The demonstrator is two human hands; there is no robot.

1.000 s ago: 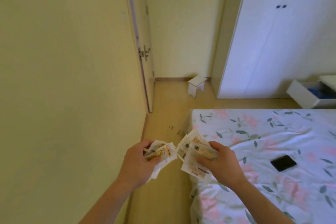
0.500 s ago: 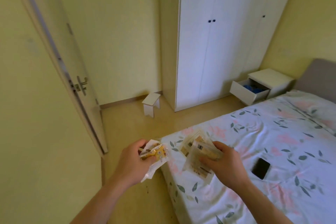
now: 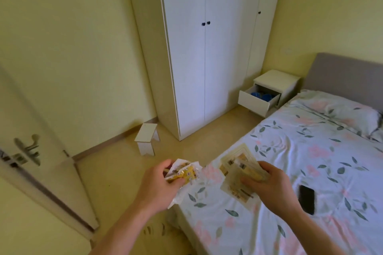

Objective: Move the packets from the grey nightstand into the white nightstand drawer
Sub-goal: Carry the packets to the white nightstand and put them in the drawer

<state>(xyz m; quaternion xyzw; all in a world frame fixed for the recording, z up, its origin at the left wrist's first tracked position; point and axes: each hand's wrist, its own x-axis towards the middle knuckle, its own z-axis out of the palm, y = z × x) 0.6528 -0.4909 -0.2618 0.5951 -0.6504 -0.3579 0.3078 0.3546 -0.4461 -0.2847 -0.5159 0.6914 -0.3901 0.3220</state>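
My left hand (image 3: 159,184) grips a bundle of yellow and white packets (image 3: 184,174) in front of me, over the floor beside the bed corner. My right hand (image 3: 271,186) holds a fanned stack of pale packets (image 3: 238,165) over the bed's near corner. The white nightstand (image 3: 277,80) stands far off by the wall, between the wardrobe and the bed's headboard. Its drawer (image 3: 257,101) is pulled out, and something blue lies inside it. The grey nightstand is not in view.
A bed with floral sheets (image 3: 310,161) fills the right side, with a black phone (image 3: 306,196) lying on it. A tall white wardrobe (image 3: 207,47) stands ahead. A small white stool (image 3: 147,138) sits on the floor, and an open door (image 3: 31,151) is at left.
The view has swung to the right, bringing the wardrobe, the white nightstand and the headboard further into sight. Both hands keep the same hold on their packets.
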